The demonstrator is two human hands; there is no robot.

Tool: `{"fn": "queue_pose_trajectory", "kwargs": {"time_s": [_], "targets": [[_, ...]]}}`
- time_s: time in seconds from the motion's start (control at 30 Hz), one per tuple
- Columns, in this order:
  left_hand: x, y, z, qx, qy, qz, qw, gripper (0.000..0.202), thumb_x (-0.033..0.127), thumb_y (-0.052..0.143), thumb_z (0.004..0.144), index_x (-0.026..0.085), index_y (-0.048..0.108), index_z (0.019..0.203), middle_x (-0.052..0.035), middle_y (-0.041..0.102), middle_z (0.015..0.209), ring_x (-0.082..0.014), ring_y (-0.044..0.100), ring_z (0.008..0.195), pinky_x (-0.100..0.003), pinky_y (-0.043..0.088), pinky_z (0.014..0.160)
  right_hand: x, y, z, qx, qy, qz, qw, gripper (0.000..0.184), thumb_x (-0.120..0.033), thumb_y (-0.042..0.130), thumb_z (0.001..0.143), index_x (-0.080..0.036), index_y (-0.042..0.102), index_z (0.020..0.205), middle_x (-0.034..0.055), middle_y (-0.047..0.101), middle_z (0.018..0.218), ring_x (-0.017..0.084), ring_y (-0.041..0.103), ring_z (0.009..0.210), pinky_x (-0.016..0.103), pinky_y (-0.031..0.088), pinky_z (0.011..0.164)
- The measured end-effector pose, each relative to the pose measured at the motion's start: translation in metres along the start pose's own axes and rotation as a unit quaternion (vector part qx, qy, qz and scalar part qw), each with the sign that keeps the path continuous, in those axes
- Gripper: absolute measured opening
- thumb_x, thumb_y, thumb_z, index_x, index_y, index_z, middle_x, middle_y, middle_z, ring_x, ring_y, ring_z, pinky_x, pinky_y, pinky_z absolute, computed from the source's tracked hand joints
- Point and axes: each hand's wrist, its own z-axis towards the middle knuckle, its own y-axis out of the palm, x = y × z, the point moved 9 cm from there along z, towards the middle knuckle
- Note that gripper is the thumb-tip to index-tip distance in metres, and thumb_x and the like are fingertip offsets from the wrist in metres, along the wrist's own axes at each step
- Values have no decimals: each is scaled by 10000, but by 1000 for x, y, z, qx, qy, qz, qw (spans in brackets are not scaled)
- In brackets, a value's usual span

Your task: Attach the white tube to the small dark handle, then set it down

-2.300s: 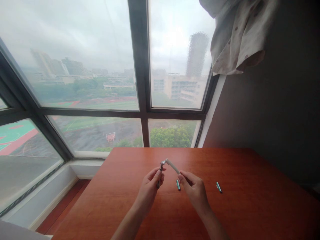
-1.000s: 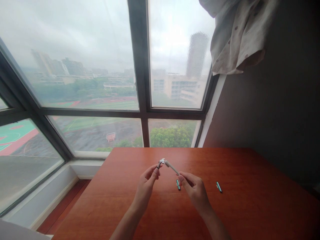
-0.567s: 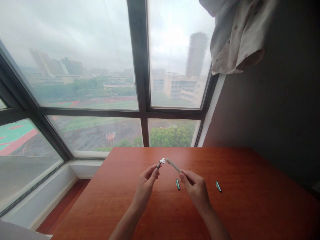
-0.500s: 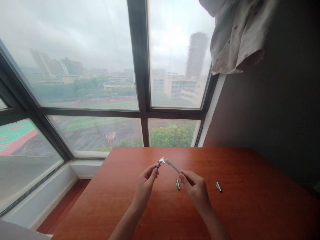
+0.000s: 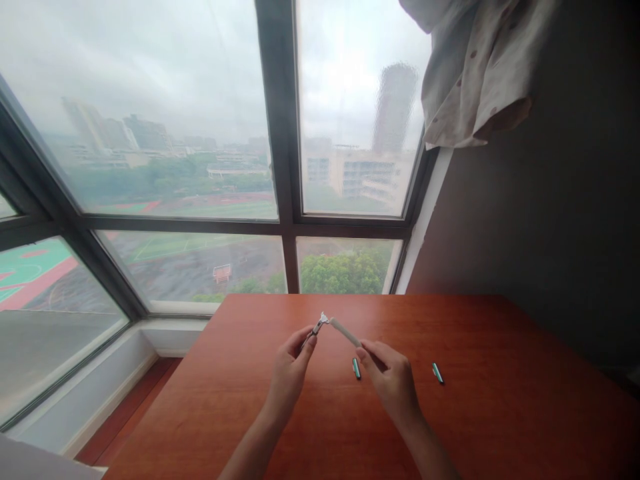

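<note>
Between the thumb and fingers of my left hand [image 5: 291, 357] is a silver-and-dark razor handle [image 5: 316, 328], its forked white-metal head pointing up and away from me. My right hand [image 5: 389, 368] pinches a slim pale grey stick [image 5: 345, 331], possibly a small brush; its kind is not clear. The stick's far tip is at the razor's head, touching or very close. Below it, beside my right fingers, a green-and-black razor cartridge [image 5: 357, 369] lies on the table. Farther right lies a second green-and-black cartridge [image 5: 438, 373].
Both hands are above a reddish-brown wooden table [image 5: 240, 413]. Behind it stand large windows with a dark frame [image 5: 287, 230]. A light buttoned garment [image 5: 475, 80] hangs at upper right, before a dark wall [image 5: 540, 220].
The razor handle has turned in my left fingers, so its head shows from another side. The stick's tip has shifted slightly left toward the head. The cartridges stay put.
</note>
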Motion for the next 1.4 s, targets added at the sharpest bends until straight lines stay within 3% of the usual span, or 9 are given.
{"fn": "queue_pose_trajectory", "kwargs": {"time_s": [0.13,0.67,1.4], "targets": [[-1,2,0,-11,29,20,999,343,356,606,822,169,669,1102,-76,699,927,-218,620,883,-288,486,764,1,0,0,0,5,-2,1000,284,-358,517,897,-152,711,880,58,683,726,168,620,641,227,445,594],[17,-1,-1,6,87,99,991,224,332,574,840,184,686,965,-52,673,886,-192,613,822,-260,481,709,1,0,1,-12,6,-6,1000,329,-374,478,907,-155,715,844,48,667,670,164,610,603,224,430,564],[17,-2,-1,10,80,86,993,291,353,578,835,186,690,1046,-67,694,903,-206,623,839,-276,487,719,2,-1,2,-4,5,-17,1000,341,-392,475,910,-156,715,858,57,681,681,173,624,617,232,449,572]]}}
